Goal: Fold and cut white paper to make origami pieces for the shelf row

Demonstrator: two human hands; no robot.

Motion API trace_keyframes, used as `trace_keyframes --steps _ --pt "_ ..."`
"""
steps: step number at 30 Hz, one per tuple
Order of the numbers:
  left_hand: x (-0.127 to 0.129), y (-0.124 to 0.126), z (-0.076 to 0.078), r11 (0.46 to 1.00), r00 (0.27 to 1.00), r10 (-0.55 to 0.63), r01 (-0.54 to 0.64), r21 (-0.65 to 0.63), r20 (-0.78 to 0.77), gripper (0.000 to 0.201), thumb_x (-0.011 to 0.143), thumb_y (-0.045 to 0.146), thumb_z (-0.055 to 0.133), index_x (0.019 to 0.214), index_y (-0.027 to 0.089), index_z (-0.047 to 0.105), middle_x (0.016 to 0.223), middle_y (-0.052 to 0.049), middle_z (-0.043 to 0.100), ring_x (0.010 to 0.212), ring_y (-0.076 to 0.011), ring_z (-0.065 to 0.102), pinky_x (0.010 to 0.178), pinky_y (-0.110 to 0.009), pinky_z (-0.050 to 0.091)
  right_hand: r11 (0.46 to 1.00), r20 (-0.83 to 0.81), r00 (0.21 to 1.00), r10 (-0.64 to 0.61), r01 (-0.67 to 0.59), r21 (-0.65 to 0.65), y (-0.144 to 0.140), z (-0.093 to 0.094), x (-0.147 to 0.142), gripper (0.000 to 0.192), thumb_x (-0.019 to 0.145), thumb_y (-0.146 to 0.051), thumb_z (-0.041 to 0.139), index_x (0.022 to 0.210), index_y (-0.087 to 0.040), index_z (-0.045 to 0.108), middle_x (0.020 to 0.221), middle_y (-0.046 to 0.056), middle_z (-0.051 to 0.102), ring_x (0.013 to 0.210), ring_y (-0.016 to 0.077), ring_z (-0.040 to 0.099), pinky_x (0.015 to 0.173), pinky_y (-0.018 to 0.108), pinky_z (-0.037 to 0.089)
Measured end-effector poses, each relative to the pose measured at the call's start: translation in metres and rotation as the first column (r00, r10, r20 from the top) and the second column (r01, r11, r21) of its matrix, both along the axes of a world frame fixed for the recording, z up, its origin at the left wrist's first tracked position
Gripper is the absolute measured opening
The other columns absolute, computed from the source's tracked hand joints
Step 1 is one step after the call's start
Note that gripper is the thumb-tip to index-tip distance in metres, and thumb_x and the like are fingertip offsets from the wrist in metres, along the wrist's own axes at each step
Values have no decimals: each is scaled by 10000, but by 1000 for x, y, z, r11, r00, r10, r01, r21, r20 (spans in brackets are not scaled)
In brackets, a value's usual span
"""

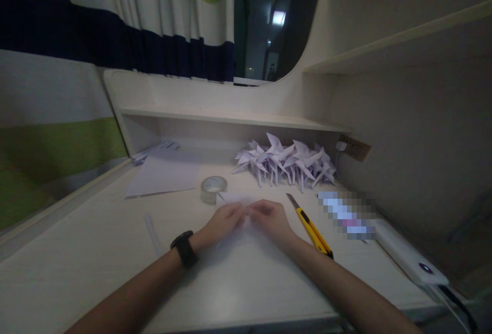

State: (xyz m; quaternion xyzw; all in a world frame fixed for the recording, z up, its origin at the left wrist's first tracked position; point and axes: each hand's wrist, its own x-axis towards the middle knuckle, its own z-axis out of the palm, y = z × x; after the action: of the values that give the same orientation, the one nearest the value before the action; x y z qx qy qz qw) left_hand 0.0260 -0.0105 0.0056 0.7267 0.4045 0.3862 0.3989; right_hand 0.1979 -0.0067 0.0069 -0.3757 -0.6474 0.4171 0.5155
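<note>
Head view: a pale desk [96, 267] seen from above, with both forearms reaching in over its near edge.
Edges: a striped curtain [57, 154] hangs beyond the left side, a wall [415, 119] bounds the right, and a low shelf [230, 115] spans the back.
Roomiest side: the desktop left of the left forearm, where a pale strip [154, 235] lies.
Tighter side: a yellow cutter [317, 236], blade exposed, just beside the right forearm.
Lettering: faint print inside the tape roll [208, 199], too small to read; the patch by the white box [407, 252] is pixelated.
White paper: plain, pale, blurred; on the desk beneath the hands, its far corner near the tape roll.
Left hand [226, 220]: thumb and fingers drawn together on the white paper [233, 199].
Right hand [272, 220]: pinched on the same paper, fingertips meeting the left's; exact contact blurred.
Pinwheels [274, 157]: folded white paper, clustered at the back.
</note>
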Motion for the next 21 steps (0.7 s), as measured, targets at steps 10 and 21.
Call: trace_keyframes --steps 10,21 --pt "3 0 -2 997 999 53 -53 62 3 435 943 461 337 632 195 484 563 6 479 534 -134 437 498 -254 327 1000 -1 1000 -7 7 -27 -1 3 -4 253 667 -396 768 664 -152 701 569 28 661 508 131 574 501 237 451" --pt "-6 6 0 960 986 164 -162 228 13 337 937 387 386 675 198 482 664 1 524 647 -160 487 611 -276 362 973 -175 981 83 -118 -197 8 20 -17 254 565 -338 818 650 -132 697 611 41 687 497 103 558 507 224 445"
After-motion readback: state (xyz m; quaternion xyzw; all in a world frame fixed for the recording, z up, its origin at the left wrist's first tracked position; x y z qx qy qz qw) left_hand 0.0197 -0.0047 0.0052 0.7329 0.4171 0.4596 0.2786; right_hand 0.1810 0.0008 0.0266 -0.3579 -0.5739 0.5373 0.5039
